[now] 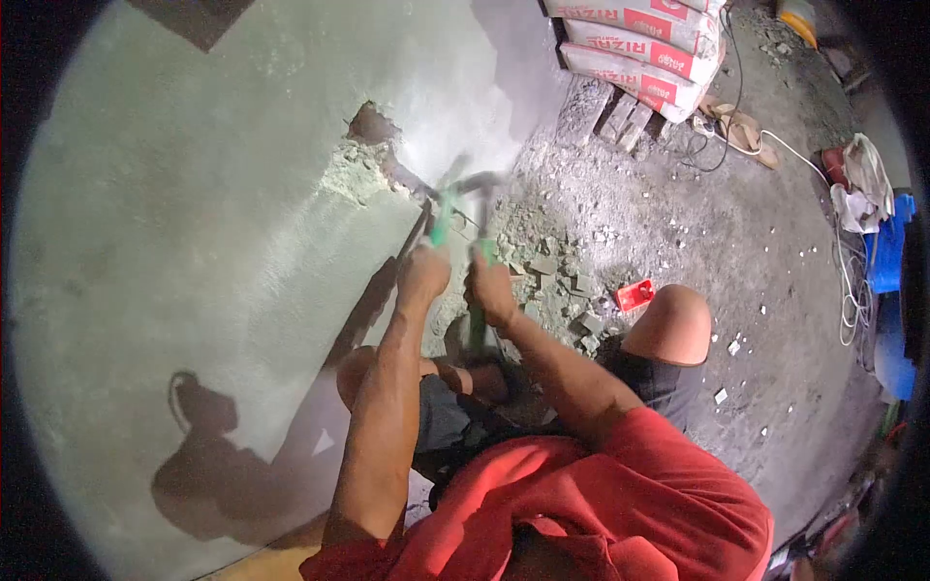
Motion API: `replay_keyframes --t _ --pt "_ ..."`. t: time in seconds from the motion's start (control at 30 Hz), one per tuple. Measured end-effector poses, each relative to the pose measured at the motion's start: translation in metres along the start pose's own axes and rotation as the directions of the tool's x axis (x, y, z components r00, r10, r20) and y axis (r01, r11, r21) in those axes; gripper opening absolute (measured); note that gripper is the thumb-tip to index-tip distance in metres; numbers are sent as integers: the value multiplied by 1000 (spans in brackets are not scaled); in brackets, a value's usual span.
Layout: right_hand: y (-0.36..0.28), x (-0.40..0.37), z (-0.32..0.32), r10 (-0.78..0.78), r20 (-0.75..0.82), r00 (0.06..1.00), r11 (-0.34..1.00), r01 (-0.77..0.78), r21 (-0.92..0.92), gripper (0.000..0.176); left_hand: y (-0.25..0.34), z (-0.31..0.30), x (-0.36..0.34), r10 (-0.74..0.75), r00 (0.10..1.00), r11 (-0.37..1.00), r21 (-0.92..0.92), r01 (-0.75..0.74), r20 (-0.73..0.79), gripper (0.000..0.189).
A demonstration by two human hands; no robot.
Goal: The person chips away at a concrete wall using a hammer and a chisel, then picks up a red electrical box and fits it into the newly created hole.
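My left hand (423,273) is closed around a chisel (442,225) with a green grip, its far end close to the wall. A hammer (484,206) with a green handle is in my right hand (492,290), fingers wrapped round it. The hammer's dark head shows just beyond my hands, near the top of the chisel, and both tools are slightly blurred. Ahead of them, a chipped groove runs along the grey-green plastered wall (223,194) up to a rough hole (373,124) showing reddish-brown material inside.
Broken rubble (547,261) lies along the wall's foot. A small red plastic box (635,294) sits beside my knee (673,324). Stacked cement bags (635,48) stand ahead on a wooden pallet (625,121). A white cable (799,155) crosses the floor at right, near blue material (891,247).
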State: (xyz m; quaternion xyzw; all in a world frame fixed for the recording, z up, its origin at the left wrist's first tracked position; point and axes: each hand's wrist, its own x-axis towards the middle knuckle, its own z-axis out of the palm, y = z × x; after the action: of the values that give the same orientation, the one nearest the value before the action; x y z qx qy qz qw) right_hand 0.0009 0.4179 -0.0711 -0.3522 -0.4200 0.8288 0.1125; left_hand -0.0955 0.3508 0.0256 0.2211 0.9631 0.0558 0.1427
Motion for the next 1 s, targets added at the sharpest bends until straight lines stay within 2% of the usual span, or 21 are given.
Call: replay_keyframes --t 0.07,0.13,0.17,0.2,0.27,0.33,0.37,0.43,0.47,0.5,0.53,0.57,0.6,0.67,0.73,0.8,0.87,0.9,0.93,0.97,1.0 --pt "-2 4 -9 -69 -15 997 994 68 -88 43 -3 2 -2 9 1000 1000 -1 -9 -1 45" --pt "-28 -10 -22 36 -152 988 977 -3 215 43 -1 0 -5 -28 999 997 -71 26 -27 45" --pt "-19 -1 -32 -70 -204 977 972 113 205 45 -3 2 -14 -35 999 996 -80 33 -18 45" --pt "-25 -7 -40 -79 -264 961 970 135 200 44 -1 1 -27 38 995 999 -28 -36 87 44" --pt "-47 -15 -54 -63 -277 959 953 139 267 43 -1 7 -43 125 976 991 22 -131 178 44" --pt "-57 -14 -73 -59 -252 966 952 131 277 43 -8 31 -61 143 990 979 -149 -140 10 40" --pt "-59 -15 -79 -44 -213 976 926 119 358 42 -12 37 -58 143 990 978 -157 -139 15 40" --pt "-61 -21 -82 -50 -210 977 953 109 284 42 -19 37 -50 139 987 972 -178 -152 -87 37" --pt "-62 -23 -82 -57 -206 977 969 104 223 42 -21 36 -46 132 987 972 -182 -147 -88 37" --pt "-61 -25 -77 -129 -203 971 969 166 180 39 -22 31 -40 126 984 972 -182 -148 -129 37" --pt "-61 -29 -76 -131 -200 971 969 168 180 39 -22 28 -34 121 978 972 -181 -151 -168 38" --pt "-60 -32 -75 -120 -166 979 982 142 124 38 -22 24 -30 57 992 977 -198 -80 -116 40" --pt "-62 -36 -71 -106 -133 985 991 116 66 36 -22 21 -31 57 991 977 -198 -80 -118 40" --pt "-65 -40 -66 -127 -127 984 991 132 34 34 -21 17 -34 49 985 948 -303 -98 -166 42" --pt "-73 -51 -61 -210 -40 977 968 203 -145 33 -18 20 -35 10 980 932 -353 -80 -196 44" --pt "-81 -59 -58 -225 1 974 958 221 -183 32 -24 25 -27 -30 974 913 -403 -66 -226 46" --pt "-95 -68 -54 -238 33 971 947 239 -215 30 -40 45 -10 -102 993 672 -740 31 -51 47" --pt "-105 -74 -51 -249 41 968 908 248 -338 31 -40 43 -14 -102 994 669 -743 31 -50 47" --pt "-112 -76 -50 -260 47 964 854 253 -454 32 -40 40 -18 -119 993 509 -857 79 21 47" --pt "-113 -75 -48 -263 40 964 853 251 -457 32 -39 39 -22 -120 988 330 -935 130 95 47" --pt "-116 -74 -46 -319 78 944 807 314 -500 32 -41 44 -21 -112 989 329 -935 131 99 47"
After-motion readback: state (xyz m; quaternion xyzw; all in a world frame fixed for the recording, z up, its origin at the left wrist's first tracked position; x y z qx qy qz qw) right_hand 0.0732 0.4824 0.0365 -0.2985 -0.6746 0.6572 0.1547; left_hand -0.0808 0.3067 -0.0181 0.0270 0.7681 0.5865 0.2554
